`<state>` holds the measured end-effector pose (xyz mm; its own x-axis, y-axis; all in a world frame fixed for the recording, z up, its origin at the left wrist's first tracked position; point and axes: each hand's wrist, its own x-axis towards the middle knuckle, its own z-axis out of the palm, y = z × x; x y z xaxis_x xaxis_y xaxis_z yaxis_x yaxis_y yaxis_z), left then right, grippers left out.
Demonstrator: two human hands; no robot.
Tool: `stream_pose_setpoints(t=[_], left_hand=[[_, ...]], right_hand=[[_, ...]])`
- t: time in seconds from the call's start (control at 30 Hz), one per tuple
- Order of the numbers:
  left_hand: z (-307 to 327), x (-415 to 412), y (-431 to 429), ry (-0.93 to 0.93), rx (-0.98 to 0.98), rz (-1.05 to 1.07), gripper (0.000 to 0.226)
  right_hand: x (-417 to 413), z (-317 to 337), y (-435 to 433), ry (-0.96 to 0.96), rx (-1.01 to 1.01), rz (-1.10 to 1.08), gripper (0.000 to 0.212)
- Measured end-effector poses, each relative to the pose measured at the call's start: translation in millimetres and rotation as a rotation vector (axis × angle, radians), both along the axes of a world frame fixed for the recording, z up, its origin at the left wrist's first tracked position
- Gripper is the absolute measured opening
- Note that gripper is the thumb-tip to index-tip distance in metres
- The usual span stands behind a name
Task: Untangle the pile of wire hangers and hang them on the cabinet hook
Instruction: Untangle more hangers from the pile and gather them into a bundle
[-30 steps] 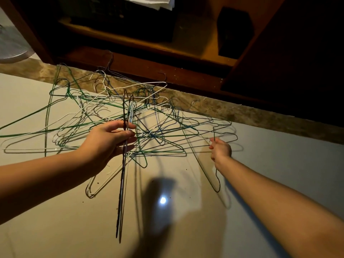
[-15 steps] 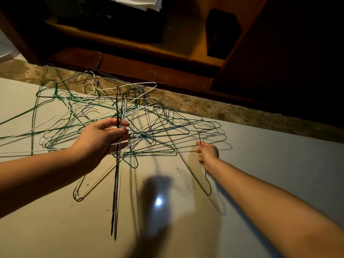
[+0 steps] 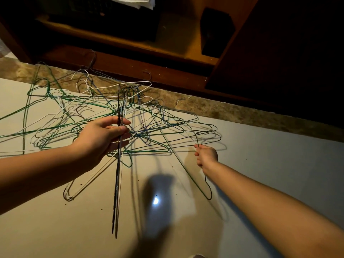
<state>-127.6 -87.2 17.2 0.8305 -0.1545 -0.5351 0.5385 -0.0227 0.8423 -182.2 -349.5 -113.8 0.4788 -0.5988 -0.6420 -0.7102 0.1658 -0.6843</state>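
Your left hand (image 3: 104, 135) grips a bundle (image 3: 117, 183); your right hand (image 3: 206, 155) is fisted round one hanger (image 3: 183, 165). It looks snagged, so yanking may drag the pile (image 3: 149, 151) along.

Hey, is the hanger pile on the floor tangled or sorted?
Tangled: in the pile, green, white and dark wires cross and loop through each other on the floor. The left hand holds a small bundle upright.
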Motion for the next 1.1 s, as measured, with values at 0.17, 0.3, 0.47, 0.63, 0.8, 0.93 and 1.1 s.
stream_pose_setpoints(t=[0.17, 0.3, 0.47, 0.63, 0.8, 0.93, 1.1], left_hand=[[1, 0, -2, -0.005, 0.002, -0.011, 0.018], [5, -1, -7, -0.009, -0.010, -0.014, 0.019], [11, -3, -14, -0.010, -0.015, -0.027, 0.019], [10, -4, -13, -0.015, -0.002, -0.039, 0.019], [10, -5, -13, 0.002, 0.003, -0.030, 0.019], [9, -7, -17, 0.001, 0.005, -0.037, 0.020], [5, -7, -18, 0.006, -0.007, -0.037, 0.020]], right_hand=[[-11, 13, 1, -0.022, 0.071, -0.033, 0.026], [-18, 28, 4, -0.044, 0.159, -0.073, 0.026], [-15, 32, 6, -0.049, 0.185, -0.078, 0.027], [-10, 36, 3, -0.013, 0.165, -0.048, 0.026], [-10, 40, -7, 0.099, 0.129, -0.021, 0.024], [-20, 22, -9, 0.150, 0.092, 0.025, 0.022], [-23, 7, -6, 0.219, 0.043, 0.111, 0.025]])
